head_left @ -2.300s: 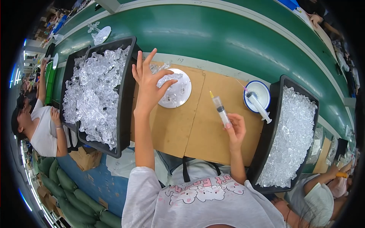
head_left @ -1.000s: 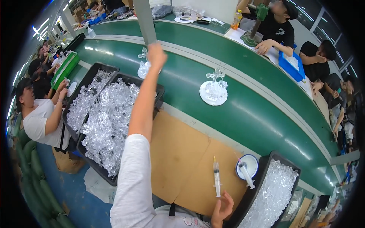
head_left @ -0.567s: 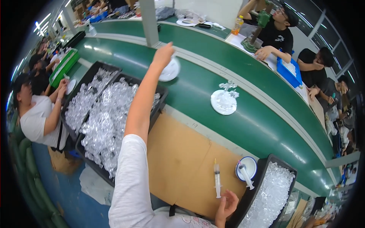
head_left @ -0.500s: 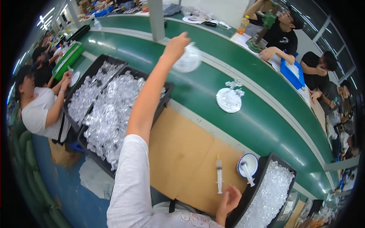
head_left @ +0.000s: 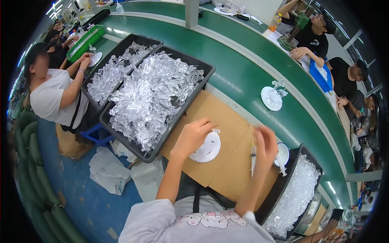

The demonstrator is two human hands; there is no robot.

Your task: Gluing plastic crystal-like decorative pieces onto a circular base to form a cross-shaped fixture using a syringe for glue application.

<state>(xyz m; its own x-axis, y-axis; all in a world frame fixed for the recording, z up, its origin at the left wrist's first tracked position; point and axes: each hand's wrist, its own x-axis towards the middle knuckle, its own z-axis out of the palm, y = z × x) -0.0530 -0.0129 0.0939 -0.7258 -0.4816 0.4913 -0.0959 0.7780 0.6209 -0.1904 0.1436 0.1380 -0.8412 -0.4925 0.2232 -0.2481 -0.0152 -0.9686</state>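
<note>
Over the cardboard sheet (head_left: 229, 115), my left hand (head_left: 193, 137) is closed at the edge of a round white disc (head_left: 210, 149) with small dark slots. A small clear plastic piece (head_left: 216, 131) shows by its fingertips; the fingers partly hide the grip. My right hand (head_left: 265, 146) is raised beside a syringe (head_left: 253, 156) lying on the cardboard. Its fingers are bent and smeared by motion, so I cannot make out whether they hold anything. Just right of it, a second syringe (head_left: 280, 163) leans in a white cup with a blue rim (head_left: 287, 150).
Black bins (head_left: 208, 73) heaped with clear plastic pieces stand at left; another black bin (head_left: 300, 156) is at right. A white disc bearing clear pieces (head_left: 271, 99) lies on the green belt (head_left: 237, 69). A person in white (head_left: 54, 91) works at left; others sit across the belt.
My left hand has come back from over the belt to the cardboard with a white disc. My right hand has risen from the cardboard's near edge to beside the syringe. The view has shifted.
</note>
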